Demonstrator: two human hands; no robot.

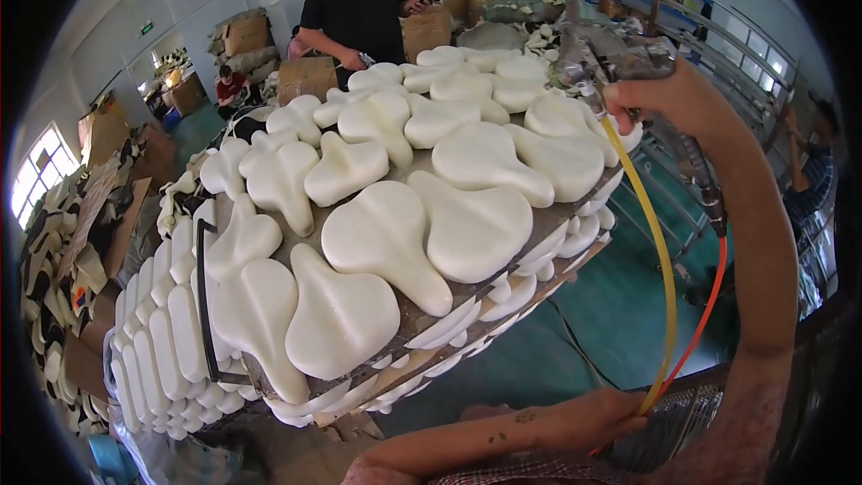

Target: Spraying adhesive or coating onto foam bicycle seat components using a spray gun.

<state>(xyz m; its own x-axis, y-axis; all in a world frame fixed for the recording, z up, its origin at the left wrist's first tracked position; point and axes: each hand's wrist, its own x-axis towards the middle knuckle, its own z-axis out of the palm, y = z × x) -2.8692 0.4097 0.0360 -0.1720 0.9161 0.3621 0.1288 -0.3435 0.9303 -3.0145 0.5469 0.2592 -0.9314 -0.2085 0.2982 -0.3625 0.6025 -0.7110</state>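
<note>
My raised right hand [663, 97] is closed round a spray gun [620, 61] wrapped in clear, stained film, beyond the right edge of the saddle pile. A yellow hose [663, 242] hangs from the gun's front and a red hose [716, 278] from the bottom of its handle. Low in front of me, my left hand [612, 418] is closed on the yellow hose; the red one passes close by, and whether it is gripped too I cannot tell. Many cream-white foam bicycle saddles [480, 220] lie nose to tail on a brown board [437, 313], with more layers beneath.
A black bar handle [205, 305] stands at the stack's left end. Across the stack a person in black [355, 13] holds a phone. Another person [813, 171] stands at far right beside metal racks [745, 58]. Cartons [305, 78] and heaped saddle pieces [67, 260] line the left and back.
</note>
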